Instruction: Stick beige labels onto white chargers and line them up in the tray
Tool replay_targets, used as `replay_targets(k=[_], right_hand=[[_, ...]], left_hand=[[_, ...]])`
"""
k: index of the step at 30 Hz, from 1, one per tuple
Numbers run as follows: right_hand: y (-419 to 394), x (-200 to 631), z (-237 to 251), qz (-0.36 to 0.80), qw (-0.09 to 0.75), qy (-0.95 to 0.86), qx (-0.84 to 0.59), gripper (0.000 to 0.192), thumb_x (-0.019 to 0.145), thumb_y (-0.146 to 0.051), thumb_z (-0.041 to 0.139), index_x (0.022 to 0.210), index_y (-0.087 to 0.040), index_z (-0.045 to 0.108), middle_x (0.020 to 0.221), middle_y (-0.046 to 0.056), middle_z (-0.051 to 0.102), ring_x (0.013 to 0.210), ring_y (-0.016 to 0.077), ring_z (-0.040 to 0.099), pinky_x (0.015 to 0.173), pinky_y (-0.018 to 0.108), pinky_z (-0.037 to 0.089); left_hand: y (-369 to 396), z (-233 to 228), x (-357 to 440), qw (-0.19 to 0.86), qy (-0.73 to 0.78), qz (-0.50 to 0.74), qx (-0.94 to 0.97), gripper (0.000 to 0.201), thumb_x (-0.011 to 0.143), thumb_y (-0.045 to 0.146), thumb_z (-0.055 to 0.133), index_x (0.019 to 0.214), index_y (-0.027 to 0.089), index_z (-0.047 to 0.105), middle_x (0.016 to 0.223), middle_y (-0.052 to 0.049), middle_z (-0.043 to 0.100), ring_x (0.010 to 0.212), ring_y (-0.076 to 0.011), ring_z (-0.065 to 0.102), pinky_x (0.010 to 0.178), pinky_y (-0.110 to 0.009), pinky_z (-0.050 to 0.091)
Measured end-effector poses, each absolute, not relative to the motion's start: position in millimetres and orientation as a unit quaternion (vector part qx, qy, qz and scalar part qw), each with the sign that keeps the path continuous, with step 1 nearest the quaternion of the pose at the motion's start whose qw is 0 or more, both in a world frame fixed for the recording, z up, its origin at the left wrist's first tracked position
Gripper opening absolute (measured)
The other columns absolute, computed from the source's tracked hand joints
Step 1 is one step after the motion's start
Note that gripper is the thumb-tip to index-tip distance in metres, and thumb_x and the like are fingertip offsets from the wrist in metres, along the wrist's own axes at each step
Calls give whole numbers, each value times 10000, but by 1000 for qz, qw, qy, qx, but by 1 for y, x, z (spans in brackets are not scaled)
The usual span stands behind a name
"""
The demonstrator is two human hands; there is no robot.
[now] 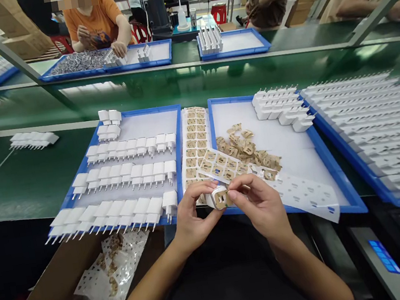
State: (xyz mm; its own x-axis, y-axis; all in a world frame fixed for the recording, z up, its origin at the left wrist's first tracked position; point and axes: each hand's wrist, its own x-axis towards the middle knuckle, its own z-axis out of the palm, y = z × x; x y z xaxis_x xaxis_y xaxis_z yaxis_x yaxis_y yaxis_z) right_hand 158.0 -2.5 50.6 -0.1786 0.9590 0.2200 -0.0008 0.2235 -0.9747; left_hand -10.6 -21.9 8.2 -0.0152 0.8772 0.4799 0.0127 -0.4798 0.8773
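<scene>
My left hand [193, 218] is closed around a white plug-in charger [210, 201], its end face turned up towards me. A small brown sticker [222, 198] with cut-outs lies over that face. At the sticker's right edge, the thumb and forefinger of my right hand [263, 205] are pinched together. Just beyond my hands lie sheets of brown stickers [220, 163], one slanting over the right tray's edge. A stack of similar sheets [193, 136] fills the gap between two trays. Loose brown pieces [246, 147] are heaped in the right tray.
Rows of white chargers stand in the left blue tray [150, 120]. More chargers fill the corner of the right blue tray [298, 150] and another tray [382, 188] beside it. A box [51, 287] with used sheets sits below left. Across the green conveyor [190, 84], co-workers sit.
</scene>
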Motion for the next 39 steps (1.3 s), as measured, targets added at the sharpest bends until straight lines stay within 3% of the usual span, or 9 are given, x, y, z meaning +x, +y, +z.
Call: replay_targets(k=[15,30,37,39], right_hand=[[-3,157,54,490,492,-605,-389,28,937,-262,671,930,-235,667,833,0,684,725,137,662,679,264,552],[-9,148,53,391,476,-653,-441,53,932,-263,668,905,-240,629,853,8,661,725,148,634,687,305,559],[-1,150,56,236,482,-705,-464,46,914,-232,680,929,-248,640,891,32,628,731,165,584,650,311,532],[3,155,54,284,489,-677,-470,12,929,-245,654,935,-251,646,930,45,612,803,180,595,637,292,538]], left_hand=[[-24,10,-12,358,366,609,606,413,823,64,749,1166,247,609,1139,-68,661,1152,-247,655,1048,-453,522],[-26,8,-13,290,383,607,632,406,828,67,735,1174,245,618,1129,-79,685,1148,-254,662,1048,-469,528],[-26,4,-13,268,371,631,626,457,782,19,755,1151,241,603,1110,-61,675,1151,-242,674,1056,-462,538],[-27,4,-12,261,358,647,621,488,762,2,766,1146,244,587,1094,-47,664,1152,-242,680,1053,-469,548]])
